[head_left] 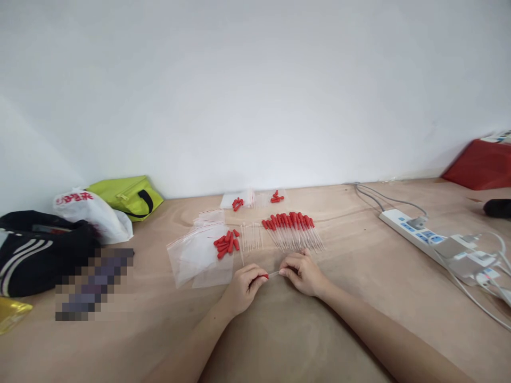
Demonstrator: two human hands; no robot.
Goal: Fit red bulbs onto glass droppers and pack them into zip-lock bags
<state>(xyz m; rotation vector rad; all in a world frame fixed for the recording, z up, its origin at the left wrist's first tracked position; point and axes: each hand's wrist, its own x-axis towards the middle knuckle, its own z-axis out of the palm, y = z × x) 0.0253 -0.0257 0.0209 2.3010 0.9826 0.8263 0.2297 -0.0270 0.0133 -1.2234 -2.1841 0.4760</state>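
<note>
Low over the table, my left hand point(241, 287) pinches a red rubber bulb point(265, 275). My right hand point(305, 274) grips the clear dropper tube point(274, 274) that runs from that bulb; how far the tube sits inside it is hidden by my fingers. Just beyond my right hand lies a row of droppers with red bulbs point(294, 219), tips toward me. Several bare clear tubes point(251, 238) lie to the left of that row. Loose red bulbs point(228, 243) are heaped on clear zip bags point(195, 255) beyond my left hand.
Two smaller groups of red bulbs point(238, 202) lie on bags near the wall. At left are a yellow-green pouch point(123, 194), a white plastic bag point(101, 218) and a black bag point(48, 255). A power strip point(411, 231) with plugs and cables occupies the right, before a red bag point(479, 165).
</note>
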